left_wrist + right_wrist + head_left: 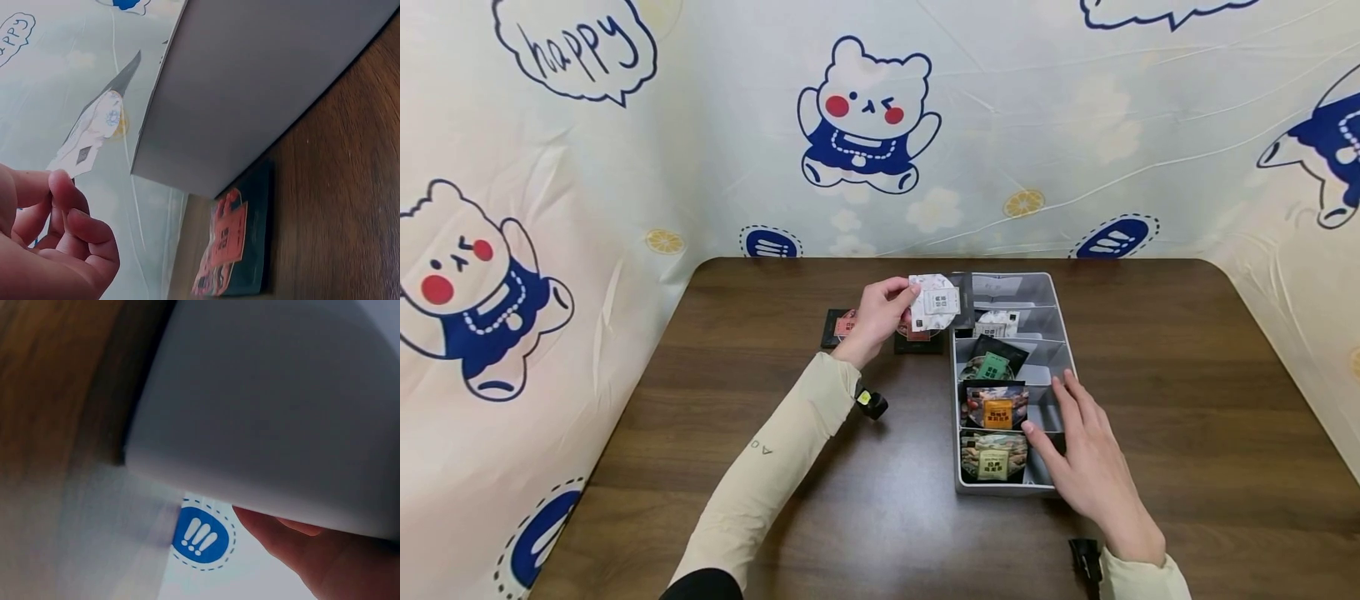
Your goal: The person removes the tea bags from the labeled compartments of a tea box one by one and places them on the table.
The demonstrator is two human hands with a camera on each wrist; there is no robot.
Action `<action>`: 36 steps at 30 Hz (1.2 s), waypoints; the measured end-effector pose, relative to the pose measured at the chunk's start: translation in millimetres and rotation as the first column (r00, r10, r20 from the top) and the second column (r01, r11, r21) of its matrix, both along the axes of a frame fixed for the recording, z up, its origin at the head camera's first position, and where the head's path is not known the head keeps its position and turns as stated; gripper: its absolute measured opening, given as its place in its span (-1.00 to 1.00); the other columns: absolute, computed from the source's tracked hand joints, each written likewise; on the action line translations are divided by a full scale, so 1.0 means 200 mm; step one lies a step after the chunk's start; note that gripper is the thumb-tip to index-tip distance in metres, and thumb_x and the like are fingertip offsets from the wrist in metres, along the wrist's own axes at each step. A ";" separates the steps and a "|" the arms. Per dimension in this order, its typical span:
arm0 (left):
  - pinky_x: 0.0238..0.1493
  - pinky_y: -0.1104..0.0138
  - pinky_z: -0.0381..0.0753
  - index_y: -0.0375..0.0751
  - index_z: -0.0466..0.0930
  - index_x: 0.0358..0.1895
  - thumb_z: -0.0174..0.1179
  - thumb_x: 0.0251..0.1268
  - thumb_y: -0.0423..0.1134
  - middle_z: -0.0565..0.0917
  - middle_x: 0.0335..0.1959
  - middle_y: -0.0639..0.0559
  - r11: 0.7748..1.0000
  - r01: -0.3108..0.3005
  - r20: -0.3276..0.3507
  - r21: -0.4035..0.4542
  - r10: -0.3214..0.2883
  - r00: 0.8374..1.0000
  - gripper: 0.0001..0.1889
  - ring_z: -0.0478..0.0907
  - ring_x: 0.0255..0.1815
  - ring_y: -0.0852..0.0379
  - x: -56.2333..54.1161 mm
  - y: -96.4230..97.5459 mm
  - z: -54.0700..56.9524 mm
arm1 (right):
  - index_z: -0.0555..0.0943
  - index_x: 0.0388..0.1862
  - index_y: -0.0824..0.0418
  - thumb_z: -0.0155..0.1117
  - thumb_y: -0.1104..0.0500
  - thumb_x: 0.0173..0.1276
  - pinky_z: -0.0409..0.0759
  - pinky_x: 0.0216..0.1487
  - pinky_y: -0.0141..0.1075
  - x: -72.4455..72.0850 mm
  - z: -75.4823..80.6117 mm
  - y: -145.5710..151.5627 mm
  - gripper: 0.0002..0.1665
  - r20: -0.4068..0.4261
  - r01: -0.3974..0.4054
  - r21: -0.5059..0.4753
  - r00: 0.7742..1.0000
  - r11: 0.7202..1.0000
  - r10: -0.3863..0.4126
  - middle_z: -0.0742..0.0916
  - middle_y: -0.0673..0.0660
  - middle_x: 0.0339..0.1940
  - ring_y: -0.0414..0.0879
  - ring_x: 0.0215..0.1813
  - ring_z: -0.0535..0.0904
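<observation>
Head view, white sachet: our left hand (878,315) has thumb and fingers clamped on the near-left edge of the white sachet (934,302), raised at the far-left corner of the grey compartment tray (1009,489). An edge pinch probably leaves the printed front uncovered and the hand outside the wall. A dark strip shows behind it; we cannot tell whether it is part of this sachet.
Tray rows: counting from the far end, a second white sachet (997,323) sits in the second compartment, then a green-label sachet (995,364), an orange-label sachet (997,410) and a yellow-green-label sachet (993,462). The dividers seem to keep each kind apart, with labels facing us for easy reading.
Right-hand rim: our right hand (1093,467) rests on the tray's right side, thumb spread apart from the fingers, likely to steady it.
Tabletop: a red-label sachet (917,339) lies just left of the tray, and another red-label packet (837,327) lies farther left, partly behind our hand; both seem set within easy reach.
Left wrist view, pinch: thumb and forefinger meet at the white sachet's lower end, so it stands up tilted beside the tray wall; one red-label sachet lies below.
Right wrist view, wall: the tray's outer side hides most of our fingers, so their contact cannot be told here.
</observation>
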State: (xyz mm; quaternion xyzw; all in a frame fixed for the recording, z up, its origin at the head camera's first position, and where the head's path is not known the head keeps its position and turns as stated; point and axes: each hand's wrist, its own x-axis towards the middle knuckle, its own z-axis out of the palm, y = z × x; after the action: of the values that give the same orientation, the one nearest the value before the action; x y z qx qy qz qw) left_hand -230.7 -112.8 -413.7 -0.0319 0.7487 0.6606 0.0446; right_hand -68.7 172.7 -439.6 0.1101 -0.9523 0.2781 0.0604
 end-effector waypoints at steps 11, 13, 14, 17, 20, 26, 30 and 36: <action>-0.52 0.44 0.36 -0.22 0.64 -0.03 0.14 0.40 -0.18 0.53 -0.38 0.03 0.996 -0.013 -0.007 -0.087 0.013 1.000 -0.76 0.38 -0.51 0.10 0.03 -0.09 0.00 | 0.16 0.49 0.32 0.13 -0.13 0.43 0.23 0.23 0.29 0.00 0.00 0.00 -0.15 0.003 0.001 -0.002 1.000 1.000 -0.001 0.18 0.31 0.54 0.38 0.41 0.17; -0.52 0.44 0.35 -0.21 0.63 -0.02 0.14 0.41 -0.17 0.55 -0.35 0.02 0.994 -0.014 -0.007 -0.105 0.014 1.000 -0.76 0.39 -0.49 0.07 0.03 -0.12 0.00 | 0.15 0.49 0.31 0.13 -0.13 0.43 0.23 0.22 0.29 0.00 0.00 0.00 -0.15 0.007 0.002 -0.001 1.000 1.000 -0.002 0.17 0.31 0.54 0.37 0.42 0.16; -0.52 0.45 0.35 -0.22 0.63 -0.02 0.13 0.41 -0.17 0.56 -0.34 0.00 0.994 -0.017 -0.007 -0.112 0.017 1.000 -0.76 0.39 -0.49 0.08 0.03 -0.13 0.00 | 0.15 0.49 0.31 0.13 -0.14 0.43 0.24 0.22 0.29 0.00 0.00 0.00 -0.15 0.006 0.002 0.000 1.000 1.000 -0.002 0.17 0.31 0.54 0.37 0.42 0.16; -0.59 0.44 0.33 -0.22 0.61 -0.01 0.11 0.43 -0.16 0.56 -0.34 -0.01 0.992 -0.024 0.001 -0.126 0.024 1.000 -0.75 0.38 -0.52 0.10 0.04 -0.17 0.01 | 0.16 0.49 0.31 0.14 -0.13 0.42 0.24 0.23 0.29 0.00 -0.01 0.00 -0.15 0.003 0.004 -0.002 1.000 1.000 -0.004 0.17 0.31 0.54 0.37 0.42 0.17; -0.65 0.38 0.33 -0.21 0.60 0.01 0.09 0.44 -0.15 0.55 -0.39 -0.01 0.992 -0.033 0.022 -0.124 0.036 0.999 -0.74 0.37 -0.59 0.16 0.06 -0.22 0.02 | 0.17 0.48 0.31 0.15 -0.13 0.42 0.23 0.23 0.29 0.00 -0.01 0.00 -0.15 -0.001 0.004 -0.003 1.000 1.000 -0.004 0.18 0.31 0.54 0.37 0.41 0.18; -0.57 0.28 0.52 -0.25 0.59 0.05 0.07 0.45 -0.15 0.63 -0.28 -0.09 0.990 -0.036 0.046 -0.137 0.043 0.998 -0.71 0.50 -0.59 0.23 0.07 -0.32 0.01 | 0.18 0.48 0.32 0.15 -0.12 0.41 0.24 0.22 0.28 0.00 0.00 0.00 -0.16 -0.007 0.003 -0.007 1.000 1.000 -0.003 0.19 0.31 0.54 0.37 0.41 0.18; -0.48 0.37 0.59 -0.28 0.57 0.08 0.07 0.46 -0.17 0.62 -0.18 -0.14 0.988 -0.042 0.049 -0.148 0.050 0.998 -0.70 0.56 -0.47 0.24 0.07 -0.39 0.01 | 0.18 0.48 0.32 0.15 -0.12 0.42 0.24 0.22 0.28 0.00 0.00 0.00 -0.16 -0.005 0.005 -0.006 1.000 1.000 -0.005 0.18 0.31 0.54 0.37 0.41 0.18; -0.33 0.40 0.52 -0.26 0.57 0.10 0.09 0.44 -0.13 0.58 -0.14 -0.08 0.977 -0.069 0.051 -0.200 0.081 0.995 -0.67 0.49 -0.34 0.19 0.08 -0.48 0.00 | 0.17 0.48 0.32 0.14 -0.12 0.42 0.23 0.23 0.28 0.00 0.00 0.00 -0.15 0.000 0.003 -0.005 1.000 1.000 -0.003 0.17 0.30 0.54 0.38 0.41 0.18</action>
State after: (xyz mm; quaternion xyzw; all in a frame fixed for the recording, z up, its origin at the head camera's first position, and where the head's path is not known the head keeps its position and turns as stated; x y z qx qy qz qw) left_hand -215.7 -208.7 -412.9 -0.0840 0.8072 0.5830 0.0385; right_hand -69.1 173.2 -440.5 0.1084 -0.9518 0.2805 0.0609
